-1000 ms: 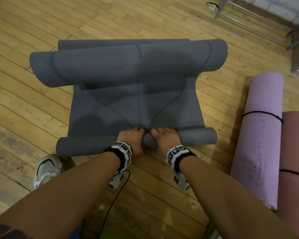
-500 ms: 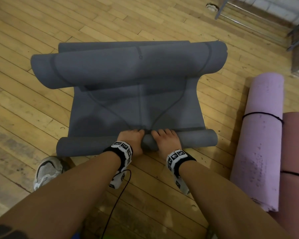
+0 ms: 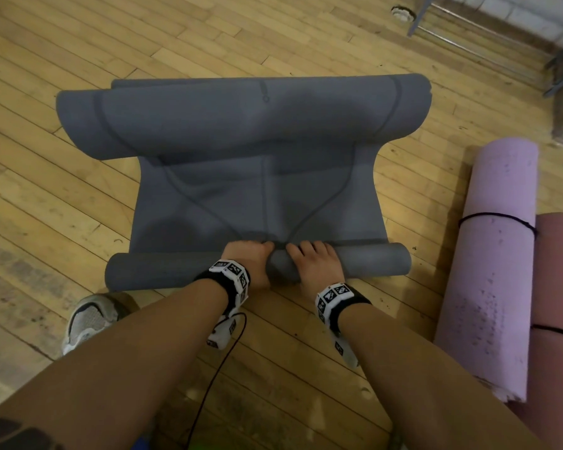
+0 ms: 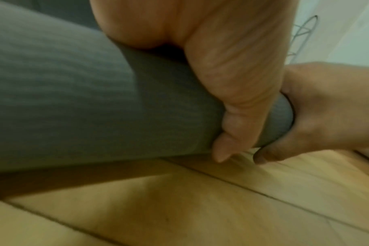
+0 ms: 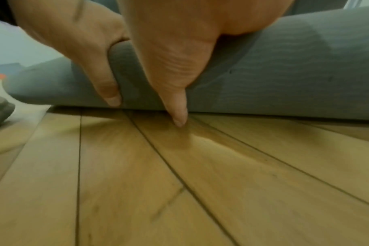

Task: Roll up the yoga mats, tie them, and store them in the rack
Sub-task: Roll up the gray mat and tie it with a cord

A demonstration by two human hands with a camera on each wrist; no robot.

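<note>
On the wooden floor [image 3: 78,196], the grey yoga mat [image 3: 257,196] lies part-rolled; left hand [image 3: 251,263] and right hand [image 3: 316,264] clasp the near roll side by side at its middle, likely keeping it tight and straight.

One head view from above, two wrist views low at the floor.

The head camera looks steeply down over both forearms at the grey mat [image 3: 257,196], the wooden floor [image 3: 62,196] filling the frame around it. Each wrist camera sits very close behind its hand, just above the boards, facing the near rolled edge: left hand [image 4: 232,69] at upper centre, right hand [image 5: 175,41] at top. All three share that roll, and each wrist view catches the other hand.
</note>
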